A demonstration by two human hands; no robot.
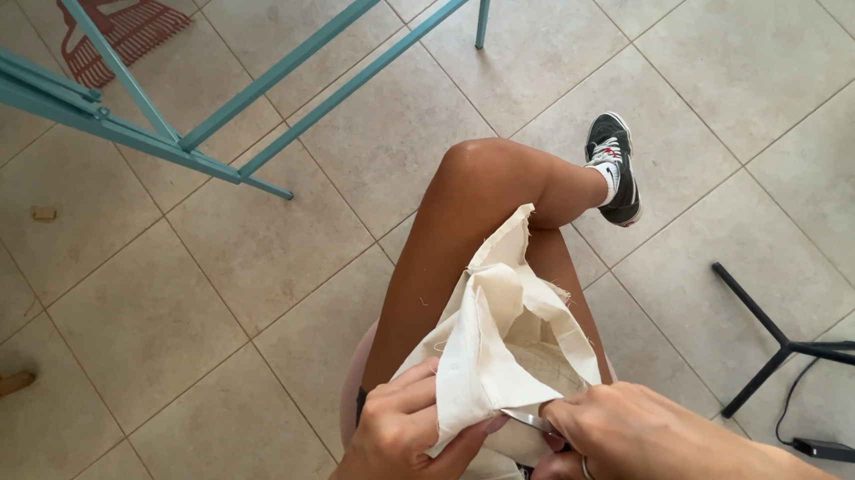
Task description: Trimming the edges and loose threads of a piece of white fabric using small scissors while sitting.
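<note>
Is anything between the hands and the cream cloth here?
Nothing visible. The left hand grips the cream cloth directly, and the right hand presses a small metal tool against its folded edge.

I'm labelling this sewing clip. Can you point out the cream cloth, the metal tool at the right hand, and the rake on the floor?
cream cloth [500,350], head view, on the middle fold.
metal tool [523,418], head view, on the bare shiny tip.
rake [121,33], head view, on the red tines.
</note>
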